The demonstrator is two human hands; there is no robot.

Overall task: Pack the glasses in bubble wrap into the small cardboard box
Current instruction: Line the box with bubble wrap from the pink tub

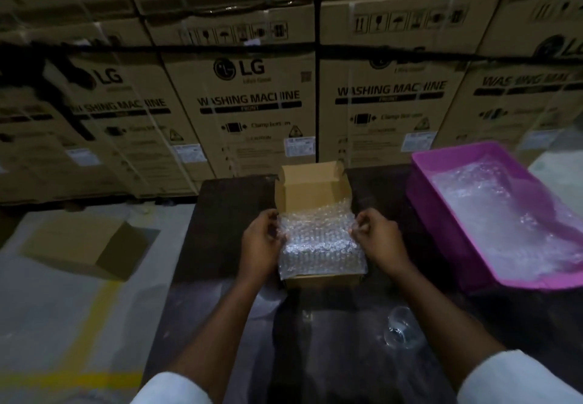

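Two hands, the left hand (260,239) and the right hand (380,239), pinch opposite edges of one knobbly sheet of bubble wrap (318,239) draped over the single small cardboard box (310,189), its flaps upright. One clear glass (400,328) lies on the dark surface (220,230), beside one pink plastic crate (457,265) holding crumpled wrap.

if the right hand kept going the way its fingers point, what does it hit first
Likely the bubble wrap it already pinches over the small cardboard box; the right hand points left toward it, though depth is unclear.
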